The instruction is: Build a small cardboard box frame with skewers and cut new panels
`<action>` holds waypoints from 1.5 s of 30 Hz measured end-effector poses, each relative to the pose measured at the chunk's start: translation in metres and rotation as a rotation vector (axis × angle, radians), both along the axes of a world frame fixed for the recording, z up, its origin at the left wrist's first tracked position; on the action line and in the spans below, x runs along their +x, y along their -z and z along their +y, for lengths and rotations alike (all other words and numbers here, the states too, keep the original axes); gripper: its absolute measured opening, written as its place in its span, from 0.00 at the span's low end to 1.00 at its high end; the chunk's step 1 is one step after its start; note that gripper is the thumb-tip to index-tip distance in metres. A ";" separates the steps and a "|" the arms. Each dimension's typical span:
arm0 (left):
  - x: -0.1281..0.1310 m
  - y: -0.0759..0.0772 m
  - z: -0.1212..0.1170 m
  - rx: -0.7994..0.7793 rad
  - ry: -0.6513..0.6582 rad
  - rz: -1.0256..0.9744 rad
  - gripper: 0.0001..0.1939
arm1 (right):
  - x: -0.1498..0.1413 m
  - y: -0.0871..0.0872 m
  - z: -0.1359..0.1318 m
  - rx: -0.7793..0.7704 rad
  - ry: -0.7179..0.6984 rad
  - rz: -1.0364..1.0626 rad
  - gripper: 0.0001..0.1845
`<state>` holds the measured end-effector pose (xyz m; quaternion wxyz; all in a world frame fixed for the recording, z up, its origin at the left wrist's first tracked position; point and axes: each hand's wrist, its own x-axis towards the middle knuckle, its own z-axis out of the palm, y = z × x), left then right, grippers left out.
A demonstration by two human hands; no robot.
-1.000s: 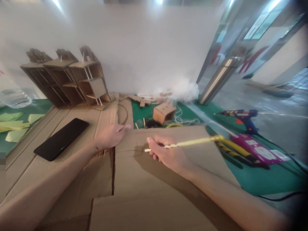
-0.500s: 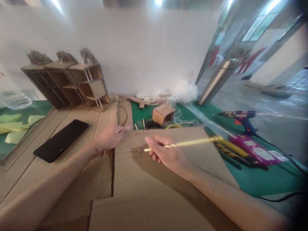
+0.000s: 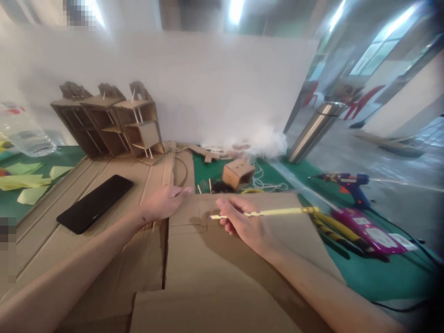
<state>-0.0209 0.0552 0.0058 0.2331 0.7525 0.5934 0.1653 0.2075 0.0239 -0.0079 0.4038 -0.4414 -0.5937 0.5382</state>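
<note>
Smooth, matt cardboard sheet

A broad, plain white upright panel stands behind the green-covered tabletop. Above the panel, a bright white elongated light glows among blurred dark surfaces. Right of the panel spreads a smooth grey floor, with a blurred slanting red shape, a pale wall section and, higher up, a pale-blue paned window.

Green table: cardboard sheets, small box, steel flask, purple power strip.
</note>
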 end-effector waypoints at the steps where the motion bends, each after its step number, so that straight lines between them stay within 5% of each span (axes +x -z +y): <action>1: 0.000 0.000 0.000 -0.002 0.002 0.000 0.29 | -0.001 0.001 0.000 0.010 -0.001 -0.023 0.27; 45: 0.001 0.001 0.000 -0.008 -0.004 -0.006 0.30 | -0.003 0.003 0.003 0.027 0.050 -0.022 0.25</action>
